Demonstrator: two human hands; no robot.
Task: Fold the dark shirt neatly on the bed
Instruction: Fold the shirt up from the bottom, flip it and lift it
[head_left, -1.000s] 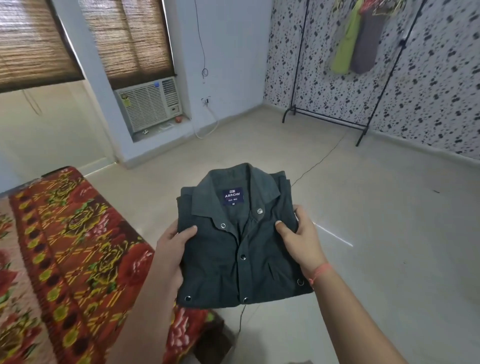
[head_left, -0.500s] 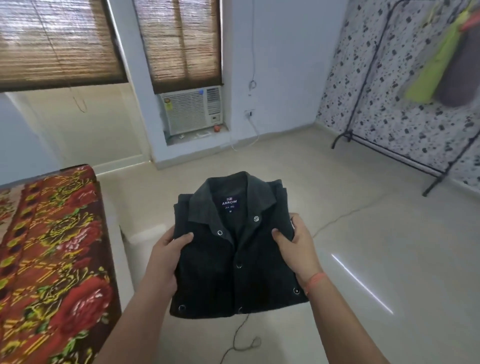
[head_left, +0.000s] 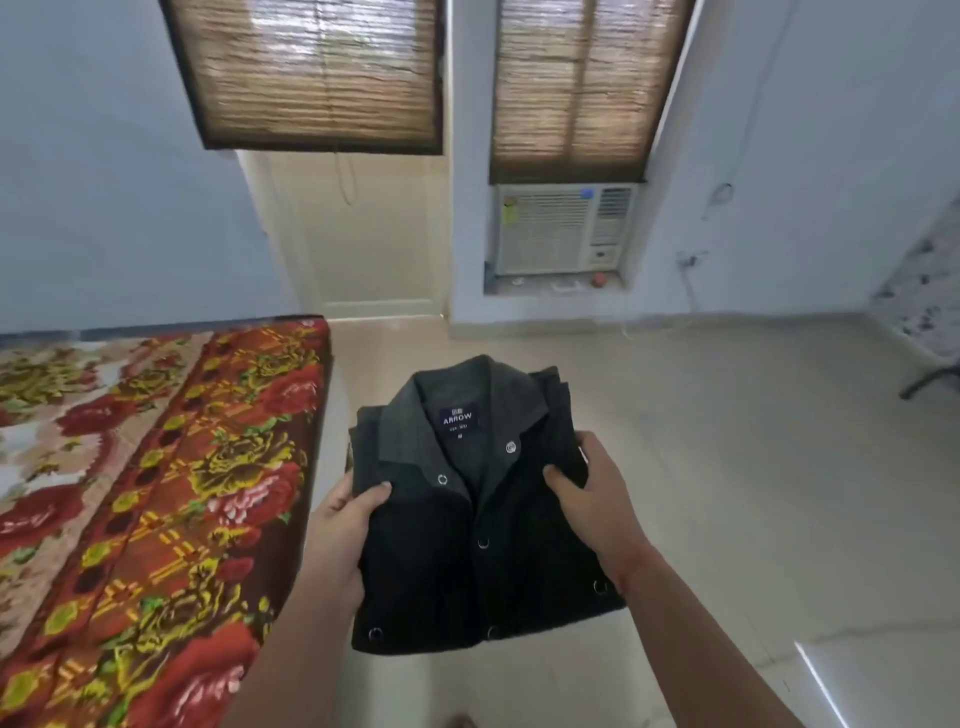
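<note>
Dark shirt (head_left: 483, 525) is folded, collar up, held in the air over the floor (head_left: 727, 467) just right of the bed (head_left: 156, 493). Left hand (head_left: 343, 530) and right hand (head_left: 597, 504) grip its side edges, thumbs on top, fingers curled underneath.

I've got one label (head_left: 458, 415) to read, sewn inside the collar of the shirt (head_left: 483, 545): white letters on dark blue, ARROW, and under that a single M. A thin line of print sits between the two, too small for me to make out. On the air conditioner (head_left: 563, 228), a yellow sticker (head_left: 511, 210) and a blue sticker (head_left: 587, 194), both illegible from here.
</note>
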